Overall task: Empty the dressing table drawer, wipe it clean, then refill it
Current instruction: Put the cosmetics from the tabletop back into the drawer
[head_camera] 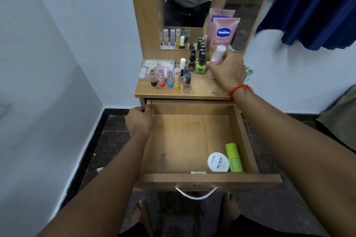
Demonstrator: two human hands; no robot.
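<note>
Over tabletop (202, 88), right hand (227, 71) grips pink bottle (220, 52) (label hidden); left hand (138, 119) grips drawer (244, 136).

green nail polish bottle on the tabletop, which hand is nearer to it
Right. The right hand, holding a pink bottle, is beside the green nail polish bottle; the left hand is lower, gripping the left wall of the drawer.

A pale pink bottle (219, 54) in the right hand (227, 71), red thread (239, 90) at its wrist. Left of it, a lime-green nail polish (200, 69); below it, a white tin (218, 161) and green tube (233, 158) in the brown wood-grain drawer (183, 140).
</note>
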